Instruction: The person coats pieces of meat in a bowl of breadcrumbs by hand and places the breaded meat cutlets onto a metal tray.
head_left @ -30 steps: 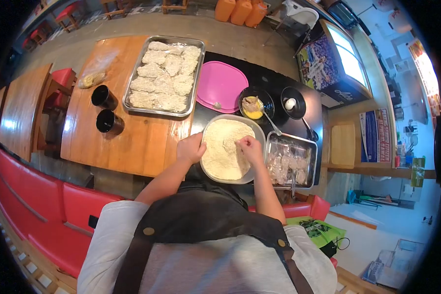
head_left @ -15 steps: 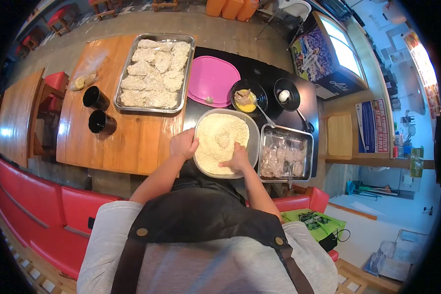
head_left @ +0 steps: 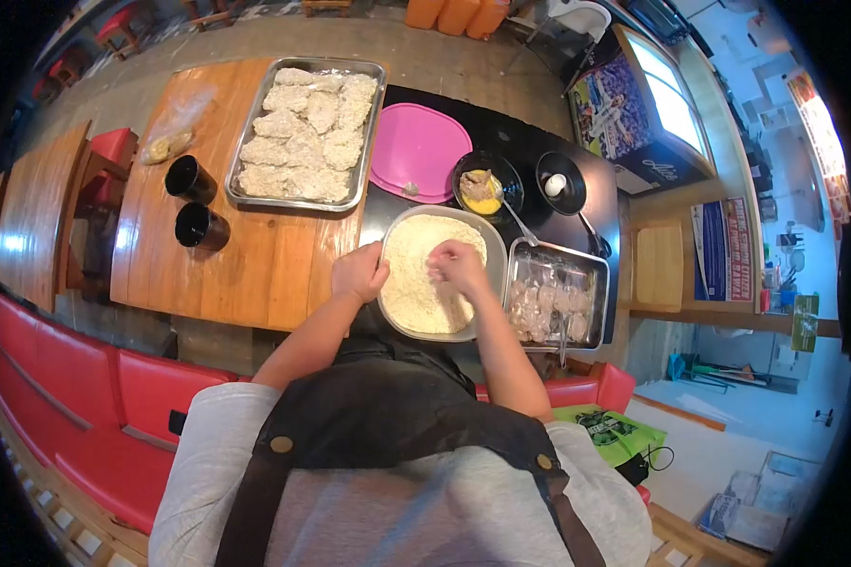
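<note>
A plastic tub (head_left: 497, 248) of pale breadcrumbs (head_left: 416, 274) sits in front of me. My left hand (head_left: 359, 272) grips its left rim, thumb towards the inside. Over the crumbs, my right hand (head_left: 460, 268) has its fingertips drawn together; what they hold, if anything, is hidden. To the right lies a metal tray (head_left: 602, 283) of raw meat pieces (head_left: 548, 307) with tongs (head_left: 564, 340) at its near side. Beyond the tub stands a dark bowl (head_left: 513, 177) of yellow egg with a piece of meat and a spoon (head_left: 520, 225) in it.
A large metal tray (head_left: 246, 200) of crumb-coated pieces (head_left: 303, 137) stands at the back left. Two black cups (head_left: 201, 227) and a plastic bag (head_left: 167, 144) lie further left. A pink lid (head_left: 420, 151) and a small pan (head_left: 577, 194) holding an egg are behind the tub.
My right hand has risen from the crumbs and moved towards the tub's far side, its fingers now drawn together. The mound in the crumbs no longer shows. My left hand stays on the rim.
</note>
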### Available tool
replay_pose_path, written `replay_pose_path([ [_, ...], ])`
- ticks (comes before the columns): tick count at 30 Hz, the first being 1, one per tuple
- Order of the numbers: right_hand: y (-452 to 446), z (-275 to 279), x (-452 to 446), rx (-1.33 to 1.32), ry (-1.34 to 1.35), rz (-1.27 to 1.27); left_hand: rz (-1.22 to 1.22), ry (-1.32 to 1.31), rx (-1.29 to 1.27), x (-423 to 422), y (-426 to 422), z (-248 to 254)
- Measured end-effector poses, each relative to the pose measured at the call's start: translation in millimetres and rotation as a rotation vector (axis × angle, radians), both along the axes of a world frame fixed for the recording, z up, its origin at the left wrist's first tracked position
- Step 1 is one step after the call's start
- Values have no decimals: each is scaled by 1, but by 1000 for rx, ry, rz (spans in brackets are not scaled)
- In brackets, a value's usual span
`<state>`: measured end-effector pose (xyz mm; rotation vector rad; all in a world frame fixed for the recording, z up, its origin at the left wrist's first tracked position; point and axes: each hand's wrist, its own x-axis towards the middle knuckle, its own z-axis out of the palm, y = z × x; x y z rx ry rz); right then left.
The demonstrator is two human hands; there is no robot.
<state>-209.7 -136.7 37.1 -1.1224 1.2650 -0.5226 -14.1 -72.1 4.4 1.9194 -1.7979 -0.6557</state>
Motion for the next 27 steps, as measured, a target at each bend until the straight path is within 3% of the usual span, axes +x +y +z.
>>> replay_pose_path([
  [4, -4, 1, 12, 6, 258, 168, -7, -7, -19, 0, -1, 3],
  [6, -9, -6, 8, -15, 242, 241, -2, -10, -14, 0, -2, 6],
  [8, -5, -22, 5, -90, 129, 139, -11, 9, -4, 0, 0, 7],
  [12, 6, -24, 8, -156, 173, 230, -9, -15, -12, 0, -1, 1],
  [14, 7, -17, -5, -166, 128, 64, -21, 16, -7, 2, 0, 2],
  [15, 5, -22, -20, -242, 379, 91, -22, 17, -5, 1, 0, 0],
  [16, 10, -27, -26, -240, 382, 88, -11, 7, -15, 0, -1, -3],
  [18, 31, -34, -38, -569, 860, 230, -13, 0, -22, 0, -1, -8],
  [19, 47, -39, -35, -414, 919, 245, -15, 9, -21, 1, -1, -8],
  [20, 48, -42, -38, -409, 924, 239, -16, 19, -22, 0, -1, -8],
  [22, 43, -47, -42, -121, 642, 267, -13, 22, -11, -1, -1, -4],
  [23, 45, -49, -44, -66, 522, 160, -9, 21, 4, 0, 0, -2],
  [27, 35, -53, -51, -37, 222, 49, -3, -12, 43, 0, 0, 7],
])
